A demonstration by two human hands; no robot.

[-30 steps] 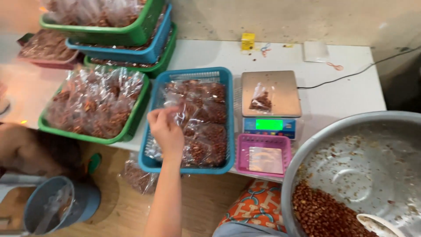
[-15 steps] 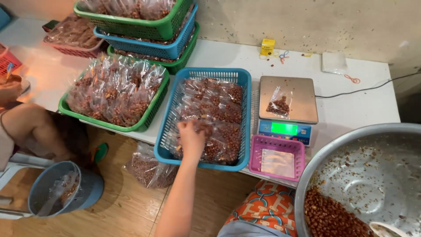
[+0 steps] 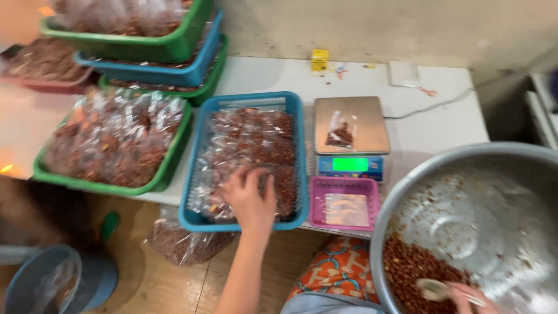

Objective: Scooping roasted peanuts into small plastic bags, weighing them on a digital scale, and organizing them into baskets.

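Two hands work here: your left hand [image 3: 251, 200] presses spread fingers on soft, slippery nut packets [image 3: 247, 157] in the blue basket [image 3: 195, 168], best pinched at a corner, while your right hand [image 3: 465, 296] grips a spoon [image 3: 433, 289].

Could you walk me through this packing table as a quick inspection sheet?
Surface: white table, crowded.
Job's things: blue plastic basket of clear bagged nuts; steel bowl of loose nuts; one bag on digital scale.
Clutter: stacked green and blue baskets; pink tray; yellow box.
Hands: left hand rests on the bags; right hand holds a spoon.
Cables: grey cable on the table.
Surroundings: blue bucket, wooden floor.
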